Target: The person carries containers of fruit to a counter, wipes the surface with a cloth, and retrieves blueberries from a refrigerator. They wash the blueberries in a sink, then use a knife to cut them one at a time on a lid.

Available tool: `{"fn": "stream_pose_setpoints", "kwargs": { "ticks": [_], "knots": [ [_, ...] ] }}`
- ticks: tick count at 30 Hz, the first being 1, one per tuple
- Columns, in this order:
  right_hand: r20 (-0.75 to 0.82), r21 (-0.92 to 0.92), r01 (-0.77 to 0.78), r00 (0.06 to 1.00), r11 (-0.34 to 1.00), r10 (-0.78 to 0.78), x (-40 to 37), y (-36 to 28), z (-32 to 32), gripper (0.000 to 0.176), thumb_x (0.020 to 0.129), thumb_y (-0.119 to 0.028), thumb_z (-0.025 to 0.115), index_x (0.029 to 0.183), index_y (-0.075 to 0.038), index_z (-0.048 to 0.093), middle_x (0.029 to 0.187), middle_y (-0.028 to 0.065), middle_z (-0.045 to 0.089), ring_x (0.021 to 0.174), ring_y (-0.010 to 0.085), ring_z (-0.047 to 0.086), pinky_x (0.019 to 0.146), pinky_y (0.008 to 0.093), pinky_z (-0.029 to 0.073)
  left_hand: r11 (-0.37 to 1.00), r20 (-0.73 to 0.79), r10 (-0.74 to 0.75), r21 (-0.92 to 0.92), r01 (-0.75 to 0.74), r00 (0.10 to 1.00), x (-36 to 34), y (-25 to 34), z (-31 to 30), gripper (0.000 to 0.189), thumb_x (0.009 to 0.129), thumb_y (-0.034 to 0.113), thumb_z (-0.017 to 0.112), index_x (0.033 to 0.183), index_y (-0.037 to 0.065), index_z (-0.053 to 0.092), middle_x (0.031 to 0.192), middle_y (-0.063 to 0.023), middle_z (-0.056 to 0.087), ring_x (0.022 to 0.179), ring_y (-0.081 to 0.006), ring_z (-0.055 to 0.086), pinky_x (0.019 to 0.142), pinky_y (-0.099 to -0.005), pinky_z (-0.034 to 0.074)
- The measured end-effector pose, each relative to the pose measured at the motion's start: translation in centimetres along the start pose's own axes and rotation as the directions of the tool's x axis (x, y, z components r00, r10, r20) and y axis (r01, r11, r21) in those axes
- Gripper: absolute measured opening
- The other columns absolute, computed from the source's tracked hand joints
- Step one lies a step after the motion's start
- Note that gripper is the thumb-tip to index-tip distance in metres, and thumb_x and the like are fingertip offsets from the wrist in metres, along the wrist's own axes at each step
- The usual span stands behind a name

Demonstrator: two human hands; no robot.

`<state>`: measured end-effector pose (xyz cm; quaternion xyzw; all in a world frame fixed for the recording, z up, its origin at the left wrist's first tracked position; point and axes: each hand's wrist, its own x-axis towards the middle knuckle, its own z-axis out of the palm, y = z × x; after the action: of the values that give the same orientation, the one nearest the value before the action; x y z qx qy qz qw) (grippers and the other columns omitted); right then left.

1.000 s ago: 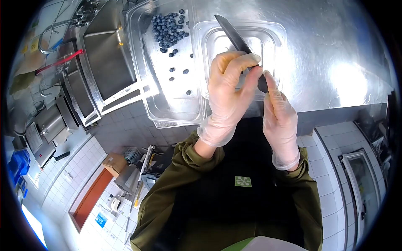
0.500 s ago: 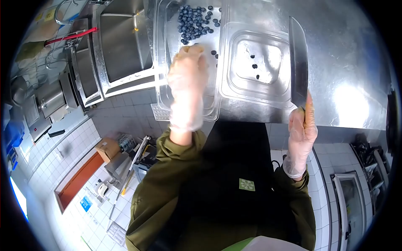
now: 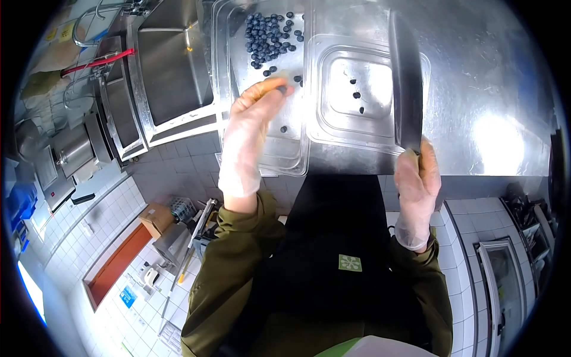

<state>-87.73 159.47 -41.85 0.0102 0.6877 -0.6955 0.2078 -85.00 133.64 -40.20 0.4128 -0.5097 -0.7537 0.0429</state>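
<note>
My left hand (image 3: 250,122), in a clear glove, is raised over a long clear plastic tray (image 3: 294,152). Its thumb and fingertips are pinched on a small dark blueberry. Inside the tray, a cluster of blueberries (image 3: 264,41) lies toward the far end, with a few scattered nearer. My right hand (image 3: 419,178), also gloved, is closed around the handle of a wide-bladed knife (image 3: 408,89). The blade points away from me, above the right side of a square clear container (image 3: 333,134). Three dark blueberry pieces (image 3: 357,95) lie in that container.
A stainless steel worktop (image 3: 476,89) carries both containers. To the left are steel sink basins (image 3: 172,77) and a red-handled tool (image 3: 98,62). On the floor at lower left stand a cardboard box (image 3: 156,219) and a long-handled pole (image 3: 196,232).
My left hand has moved left and turned, bringing the pinched blueberry into view. The knife in my right hand has shifted left over the square container.
</note>
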Motion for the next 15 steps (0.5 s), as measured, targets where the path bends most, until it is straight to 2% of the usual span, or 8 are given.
{"fn": "stream_pose_setpoints", "kwargs": {
  "ticks": [1, 3, 6, 8, 10, 11, 14, 15],
  "knots": [
    [0.014, 0.153, -0.083, 0.997, 0.985, 0.081, 0.5, -1.1, 0.9, 0.03, 0.088, 0.002, 0.053, 0.117, 0.001, 0.051, 0.083, -0.0012, 0.052, 0.072, 0.0051, 0.048, 0.069, 0.0161, 0.04, 0.999, 0.029, 0.031, -0.043, -0.03, 0.999, -0.9, 0.3, 0.7, 0.02, 0.085, 0.01, 0.059, 0.104, 0.003, 0.064, 0.101, -0.0093, 0.064, 0.094, -0.0164, 0.06, 0.086, -0.0252, 0.044],
    [0.005, 0.12, -0.142, 0.99, 0.982, 0.143, 1.4, -2.4, 2.8, 0.024, 0.085, 0.003, 0.057, 0.109, 0.001, 0.055, 0.086, -0.0002, 0.055, 0.071, 0.0049, 0.05, 0.064, 0.0157, 0.04, 0.987, 0.083, 0.098, -0.135, -0.086, 0.992, -2.5, 0.6, 1.9, 0.021, 0.086, 0.014, 0.06, 0.104, 0.004, 0.064, 0.101, -0.0094, 0.064, 0.094, -0.0162, 0.059, 0.086, -0.0257, 0.044],
    [0.076, 0.045, -0.171, 0.983, 0.984, 0.168, 2.5, -4.3, 5.6, 0.022, 0.081, -0.001, 0.065, 0.103, 0.0, 0.06, 0.075, -0.0024, 0.055, 0.058, 0.0014, 0.046, 0.05, 0.0172, 0.035, 0.97, 0.115, 0.134, -0.216, -0.107, 0.984, -3.9, 1.0, 3.1, 0.022, 0.086, 0.017, 0.062, 0.102, 0.004, 0.064, 0.101, -0.0085, 0.063, 0.092, -0.0163, 0.059, 0.085, -0.0259, 0.044],
    [0.15, 0.112, -0.107, 0.985, 0.988, 0.09, 3.1, -5.4, 8.0, 0.021, 0.082, -0.003, 0.065, 0.102, -0.001, 0.06, 0.069, -0.0047, 0.054, 0.057, -0.0002, 0.044, 0.05, 0.0164, 0.034, 0.962, 0.141, 0.184, -0.228, -0.149, 0.973, -4.1, 0.8, 2.7, 0.022, 0.085, 0.018, 0.062, 0.102, 0.003, 0.064, 0.101, -0.0088, 0.063, 0.09, -0.0157, 0.059, 0.083, -0.0253, 0.045],
    [0.147, 0.147, -0.093, 0.987, 0.985, 0.071, 3.5, -6.4, 10.2, 0.011, 0.081, -0.006, 0.068, 0.09, -0.003, 0.061, 0.065, -0.0078, 0.048, 0.056, -0.0006, 0.039, 0.049, 0.0163, 0.028, 0.949, 0.161, 0.236, -0.25, -0.192, 0.958, -4.1, 0.7, 1.9, 0.023, 0.085, 0.018, 0.062, 0.101, 0.002, 0.065, 0.1, -0.0089, 0.064, 0.09, -0.0152, 0.059, 0.082, -0.0249, 0.045],
    [0.148, 0.162, -0.088, 0.987, 0.983, 0.064, 3.6, -6.9, 11.0, 0.009, 0.081, -0.008, 0.069, 0.084, -0.004, 0.062, 0.064, -0.0094, 0.045, 0.055, -0.0007, 0.036, 0.049, 0.0162, 0.025, 0.946, 0.133, 0.25, -0.246, -0.212, 0.959, -4.4, 0.8, 1.5, 0.021, 0.085, 0.013, 0.062, 0.102, 0.001, 0.064, 0.098, -0.0087, 0.065, 0.088, -0.0139, 0.06, 0.081, -0.0246, 0.046],
    [0.197, 0.102, -0.196, 0.965, 0.975, 0.173, 3.5, -8.2, 12.4, 0.009, 0.08, -0.009, 0.071, 0.085, -0.004, 0.065, 0.064, -0.0093, 0.046, 0.057, -0.0006, 0.036, 0.051, 0.0161, 0.026, 0.941, 0.073, 0.258, -0.246, -0.234, 0.963, -5.0, 1.6, 0.5, 0.018, 0.085, 0.006, 0.06, 0.102, 0.0, 0.064, 0.097, -0.0081, 0.066, 0.088, -0.0124, 0.06, 0.081, -0.0244, 0.046],
    [0.218, 0.057, -0.198, 0.959, 0.978, 0.182, 3.4, -8.4, 12.9, 0.01, 0.079, -0.008, 0.071, 0.087, -0.004, 0.066, 0.063, -0.0095, 0.045, 0.058, -0.0009, 0.036, 0.053, 0.0161, 0.027, 0.933, 0.091, 0.28, -0.262, -0.248, 0.956, -5.2, 2.1, -0.1, 0.019, 0.083, 0.0, 0.059, 0.101, -0.001, 0.063, 0.096, -0.009, 0.066, 0.087, -0.0113, 0.06, 0.08, -0.0239, 0.047]
  ]
}}
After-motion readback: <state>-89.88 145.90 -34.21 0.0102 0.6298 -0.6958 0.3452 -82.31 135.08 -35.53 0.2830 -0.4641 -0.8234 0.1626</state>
